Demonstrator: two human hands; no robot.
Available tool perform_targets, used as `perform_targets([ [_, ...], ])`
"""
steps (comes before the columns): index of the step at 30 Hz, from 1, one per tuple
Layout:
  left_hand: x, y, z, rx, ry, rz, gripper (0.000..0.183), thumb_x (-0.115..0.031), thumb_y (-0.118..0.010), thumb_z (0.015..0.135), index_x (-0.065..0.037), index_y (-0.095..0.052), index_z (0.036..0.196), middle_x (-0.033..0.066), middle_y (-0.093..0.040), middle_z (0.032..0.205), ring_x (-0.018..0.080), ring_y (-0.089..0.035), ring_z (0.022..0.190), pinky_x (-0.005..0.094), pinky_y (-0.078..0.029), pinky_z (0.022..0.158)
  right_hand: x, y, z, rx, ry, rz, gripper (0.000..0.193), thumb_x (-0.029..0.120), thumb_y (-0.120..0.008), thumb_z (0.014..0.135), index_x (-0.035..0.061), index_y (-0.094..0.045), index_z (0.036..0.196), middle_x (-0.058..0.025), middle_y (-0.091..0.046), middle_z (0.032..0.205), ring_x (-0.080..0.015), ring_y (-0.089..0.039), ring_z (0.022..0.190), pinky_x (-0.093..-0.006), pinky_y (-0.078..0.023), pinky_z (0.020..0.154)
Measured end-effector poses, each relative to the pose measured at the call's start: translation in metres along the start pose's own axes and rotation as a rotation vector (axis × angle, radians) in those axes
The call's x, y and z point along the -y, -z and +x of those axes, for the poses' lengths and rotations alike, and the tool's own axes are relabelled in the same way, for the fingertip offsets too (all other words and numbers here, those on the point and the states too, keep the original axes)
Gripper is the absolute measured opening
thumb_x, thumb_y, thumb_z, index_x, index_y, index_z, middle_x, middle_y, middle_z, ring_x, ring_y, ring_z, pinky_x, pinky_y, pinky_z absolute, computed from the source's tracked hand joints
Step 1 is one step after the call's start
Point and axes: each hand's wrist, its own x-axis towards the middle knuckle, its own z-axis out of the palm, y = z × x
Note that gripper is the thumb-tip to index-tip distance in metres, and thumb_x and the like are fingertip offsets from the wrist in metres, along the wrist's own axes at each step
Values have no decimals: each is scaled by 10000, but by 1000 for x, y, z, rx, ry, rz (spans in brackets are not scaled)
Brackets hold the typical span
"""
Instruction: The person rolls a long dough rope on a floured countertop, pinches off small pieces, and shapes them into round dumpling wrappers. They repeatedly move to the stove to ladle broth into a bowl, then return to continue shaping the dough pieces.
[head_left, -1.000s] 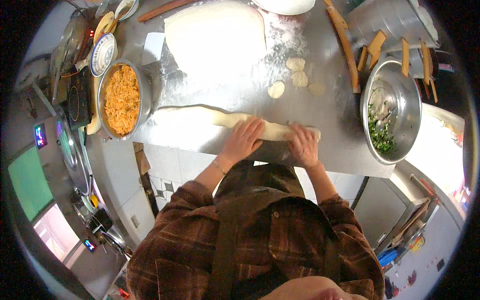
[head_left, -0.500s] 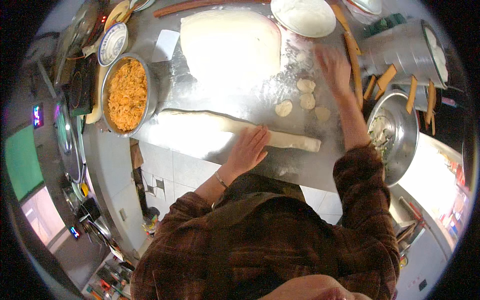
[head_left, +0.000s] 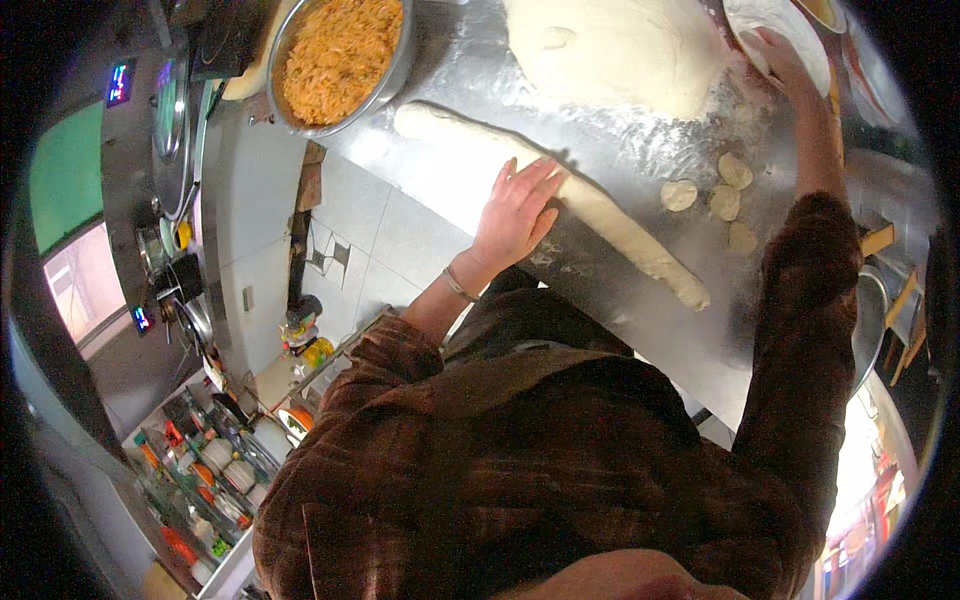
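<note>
A long rope of pale dough [head_left: 625, 230] lies slantwise along the near edge of the steel worktop [head_left: 590, 275]. My left hand [head_left: 515, 215], a band at its wrist, rests on the rope's middle with fingers laid out flat, not gripping. At the far right my right hand [head_left: 785, 65] reaches into a white bowl of flour [head_left: 800, 30], its fingers stretched and apart, the tips partly hidden. Several small flattened dough pieces [head_left: 679, 195] lie between the rope and my right forearm. Beyond them spreads a large slab of dough [head_left: 620, 55] with loose flour around it.
A metal bowl of shredded orange filling [head_left: 340, 60] stands at the worktop's left end. Another steel bowl [head_left: 870, 320] shows partly behind my right sleeve. Wooden slats [head_left: 905, 300] stick out beside it. A cluttered shelf [head_left: 205, 465] is at the lower left.
My right hand has moved from the floured worktop into the flour bowl. The view has turned and shifted, so the worktop sits higher and slants. My left hand stays on the dough rope.
</note>
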Motion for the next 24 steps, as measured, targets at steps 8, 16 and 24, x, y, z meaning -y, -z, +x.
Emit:
perform_targets([
  [8, 7, 7, -19, 8, 20, -135, 453, -119, -511, 842, -43, -457, 1285, 139, -426, 1349, 321, -397, 1242, 525, -255, 1060, 108, -45, -152, -331, -733, 923, 521, 152, -637, 851, 41, -442, 1322, -52, -524, 1242, -173, -539, 1074, -297, -468, 850],
  [16, 34, 16, -17, -150, -105, -122, 425, -169, -507, 844, -21, -489, 1241, 148, -452, 1330, 297, -405, 1247, 520, -245, 1067, 259, -169, -243, -393, -693, 1101, 371, 167, -606, 862, 48, -532, 1206, -37, -609, 1055, -116, -574, 904, -280, -476, 745],
  [24, 43, 25, -37, -159, -166, -126, 427, -178, -506, 851, -32, -496, 1252, 148, -475, 1307, 299, -432, 1230, 517, -263, 1058, 262, -189, -250, -511, -814, 674, 198, 152, -617, 856, 64, -631, 1033, 16, -591, 847, -75, -531, 742, -208, -429, 632],
])
